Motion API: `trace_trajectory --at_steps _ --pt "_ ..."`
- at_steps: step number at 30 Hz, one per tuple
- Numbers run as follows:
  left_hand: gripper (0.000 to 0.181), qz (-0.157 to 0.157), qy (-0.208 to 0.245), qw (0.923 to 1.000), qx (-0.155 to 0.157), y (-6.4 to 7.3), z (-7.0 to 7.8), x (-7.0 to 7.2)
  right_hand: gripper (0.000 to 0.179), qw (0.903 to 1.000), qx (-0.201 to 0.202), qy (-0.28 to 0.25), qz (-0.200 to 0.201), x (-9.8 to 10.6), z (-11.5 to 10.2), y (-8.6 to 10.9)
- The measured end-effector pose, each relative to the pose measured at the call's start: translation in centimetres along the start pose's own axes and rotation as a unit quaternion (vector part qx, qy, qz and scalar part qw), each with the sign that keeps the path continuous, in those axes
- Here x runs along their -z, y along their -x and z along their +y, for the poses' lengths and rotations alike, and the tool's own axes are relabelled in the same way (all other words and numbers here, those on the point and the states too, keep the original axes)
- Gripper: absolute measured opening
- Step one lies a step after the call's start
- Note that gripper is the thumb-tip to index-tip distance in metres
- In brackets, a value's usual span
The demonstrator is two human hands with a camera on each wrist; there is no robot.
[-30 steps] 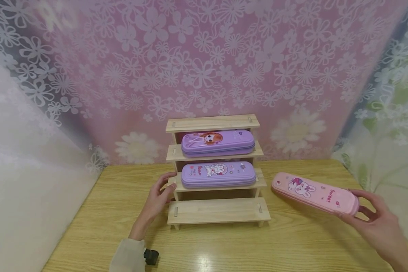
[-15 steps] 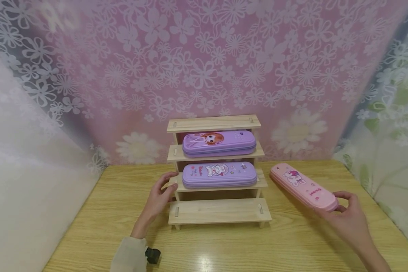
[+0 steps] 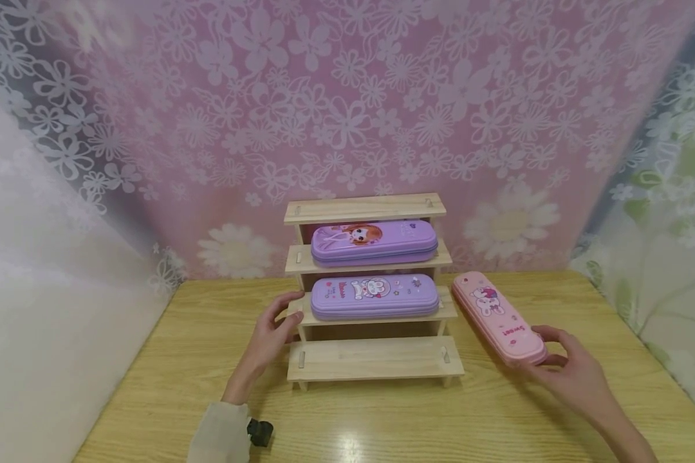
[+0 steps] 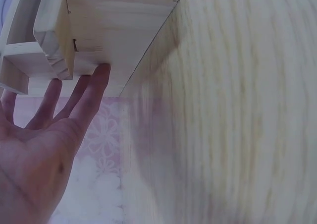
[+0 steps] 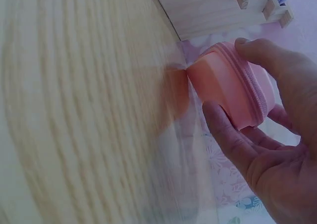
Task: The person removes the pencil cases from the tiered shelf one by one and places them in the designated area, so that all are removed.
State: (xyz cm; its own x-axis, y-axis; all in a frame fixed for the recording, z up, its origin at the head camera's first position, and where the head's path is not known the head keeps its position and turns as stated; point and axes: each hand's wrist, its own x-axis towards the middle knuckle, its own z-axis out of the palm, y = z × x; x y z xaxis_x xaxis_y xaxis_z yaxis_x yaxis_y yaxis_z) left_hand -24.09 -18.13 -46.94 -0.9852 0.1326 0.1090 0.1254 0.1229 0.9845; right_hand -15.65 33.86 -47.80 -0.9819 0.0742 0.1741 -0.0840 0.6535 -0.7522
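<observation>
Woodgrain bench (image 3: 417, 421): your left hand (image 3: 269, 334) touches the stepped stand (image 3: 376, 360), fingers apart; your right hand (image 3: 574, 374) pinches a zippered pink case (image 3: 498, 321).

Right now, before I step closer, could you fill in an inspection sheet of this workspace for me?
Surface: wood-grain tabletop with a glare patch.
Job's things: pink "Sweet" pencil case, angled right of a four-tier wooden rack; purple girl-print case on its second tier from the top, lilac bunny case on its third.
Clutter: nothing seen, except a small black object beside the left sleeve.
Hands: left hand touches the rack's left side; right hand grips the pink case's near end.
Cables: nothing seen.
Surroundings: pink floral backdrop behind.
</observation>
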Motion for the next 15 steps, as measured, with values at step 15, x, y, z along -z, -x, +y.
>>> trace_trajectory --at_steps 15 --pt "0.039 -0.006 -0.001 1.0000 0.002 -0.11 -0.08 0.11 0.075 0.9977 -0.011 0.057 -0.034 -1.08 -0.06 -0.18"
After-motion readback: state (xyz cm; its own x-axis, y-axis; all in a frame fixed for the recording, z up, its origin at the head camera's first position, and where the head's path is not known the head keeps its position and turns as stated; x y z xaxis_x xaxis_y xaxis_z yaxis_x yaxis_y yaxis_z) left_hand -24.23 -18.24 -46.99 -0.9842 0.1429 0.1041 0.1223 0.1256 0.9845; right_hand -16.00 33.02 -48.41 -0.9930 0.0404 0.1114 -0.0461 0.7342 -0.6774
